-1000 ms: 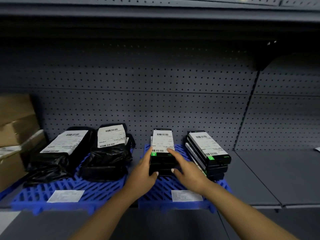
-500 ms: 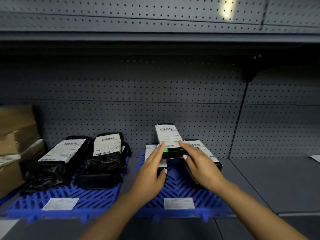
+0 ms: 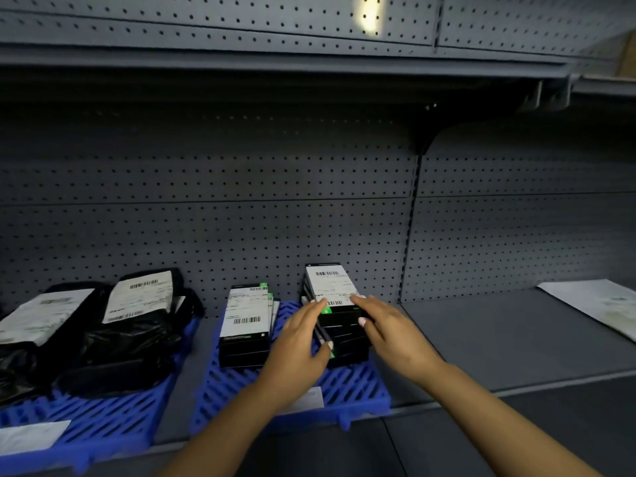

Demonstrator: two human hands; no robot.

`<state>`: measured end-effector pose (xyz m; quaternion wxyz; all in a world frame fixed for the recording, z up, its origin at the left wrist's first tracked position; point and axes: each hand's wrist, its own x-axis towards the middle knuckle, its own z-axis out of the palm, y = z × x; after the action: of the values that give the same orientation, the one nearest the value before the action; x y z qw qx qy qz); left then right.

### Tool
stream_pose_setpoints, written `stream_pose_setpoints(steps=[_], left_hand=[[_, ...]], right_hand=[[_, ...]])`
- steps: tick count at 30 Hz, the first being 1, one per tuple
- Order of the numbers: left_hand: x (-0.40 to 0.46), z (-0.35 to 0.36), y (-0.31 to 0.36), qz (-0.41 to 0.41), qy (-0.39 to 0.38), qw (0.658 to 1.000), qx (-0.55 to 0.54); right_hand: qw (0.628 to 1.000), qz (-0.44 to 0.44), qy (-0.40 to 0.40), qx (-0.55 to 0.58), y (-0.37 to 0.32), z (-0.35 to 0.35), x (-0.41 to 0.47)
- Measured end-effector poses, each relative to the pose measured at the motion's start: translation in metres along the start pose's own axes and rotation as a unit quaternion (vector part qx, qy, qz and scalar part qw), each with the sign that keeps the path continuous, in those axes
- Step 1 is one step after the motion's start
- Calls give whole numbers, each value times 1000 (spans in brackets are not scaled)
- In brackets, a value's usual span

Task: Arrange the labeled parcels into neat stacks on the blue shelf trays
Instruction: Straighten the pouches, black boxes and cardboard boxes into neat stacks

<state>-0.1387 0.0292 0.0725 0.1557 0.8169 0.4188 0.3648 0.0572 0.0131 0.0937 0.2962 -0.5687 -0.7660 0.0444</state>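
The left hand [image 3: 298, 346] covers the near left corner of the box stack [image 3: 344, 335] and part of the paper slip [image 3: 311, 397] on the blue tray [image 3: 358, 390]. Print on every label is too small and blurred to read. Far left of that hand, the black bags [image 3: 103, 346] run off the picture's edge.

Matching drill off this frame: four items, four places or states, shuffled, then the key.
1. right stack of boxes
2. left stack of boxes
3. black bagged parcels
4. loose paper sheet

a. on the bare grey shelf, far right
b. on the left blue tray
c. between both hands
d. standing free, left part of the middle blue tray

Pairs: 1-c, 2-d, 3-b, 4-a
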Motion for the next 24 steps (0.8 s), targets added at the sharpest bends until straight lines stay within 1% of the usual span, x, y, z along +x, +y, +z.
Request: stream_pose_setpoints(steps=[2, 5, 8, 11, 15, 18, 22, 24], left_hand=[[-1, -1, -5, 6, -5, 1000, 24], [-4, -14, -15, 11, 17, 998, 64], [-9, -36, -34, -10, 46, 995, 89], [-16, -56, -54, -40, 57, 991, 114], [-27, -71, -76, -86, 39, 988, 123], [-35, -76, -91, -105, 15, 987, 123], [-41, -78, -107, -126, -32, 984, 122], [-42, -77, -114, -125, -49, 986, 103]], right_hand=[[1000, 0, -5, 2, 3, 2, -1], [1000, -24, 14, -9, 0, -3, 0], [997, -71, 31, -9, -20, -11, 4], [993, -115, 17, 4, -51, -10, 11], [988, -150, -22, 11, -79, 11, 20], [986, -155, -59, 22, -88, 38, 25], [986, -121, -110, 19, -88, 74, 32], [987, -96, -128, 21, -86, 91, 37]])
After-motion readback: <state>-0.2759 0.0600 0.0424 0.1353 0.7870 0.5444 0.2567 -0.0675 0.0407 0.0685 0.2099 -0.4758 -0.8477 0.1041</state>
